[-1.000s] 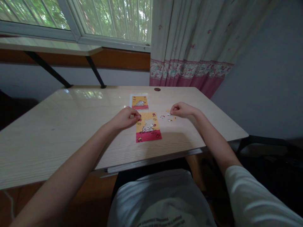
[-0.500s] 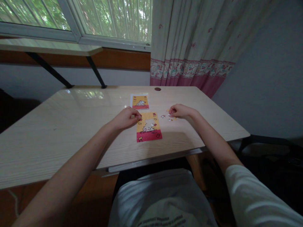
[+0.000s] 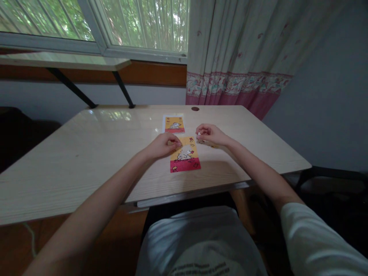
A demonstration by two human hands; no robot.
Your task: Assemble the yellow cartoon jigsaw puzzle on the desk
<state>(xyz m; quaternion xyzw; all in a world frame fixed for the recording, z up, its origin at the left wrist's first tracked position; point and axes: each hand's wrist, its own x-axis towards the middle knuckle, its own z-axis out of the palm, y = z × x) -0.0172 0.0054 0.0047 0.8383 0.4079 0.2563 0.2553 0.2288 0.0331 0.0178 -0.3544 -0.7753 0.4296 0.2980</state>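
Note:
A small yellow and pink jigsaw puzzle (image 3: 185, 158) with a white cartoon animal lies flat on the wooden table (image 3: 94, 153). My left hand (image 3: 162, 145) rests with curled fingers on the puzzle's upper left corner. My right hand (image 3: 209, 134) hovers at the puzzle's upper right corner, pinching a small puzzle piece (image 3: 198, 133) between thumb and fingers. A few loose pieces (image 3: 213, 145) lie partly hidden under that hand. A small reference picture (image 3: 174, 125) of the same design lies just behind the puzzle.
A cable hole (image 3: 195, 109) sits near the table's far edge. Behind are a window (image 3: 115, 23), a wall shelf on black brackets (image 3: 66, 63) and a flowered curtain (image 3: 238, 53) at the right. A dark chair frame (image 3: 330, 174) stands right of the table.
My right hand has lifted a piece from the loose pile and moved left to the puzzle's upper right corner. My left hand stays on the puzzle. The camera has shifted slightly left.

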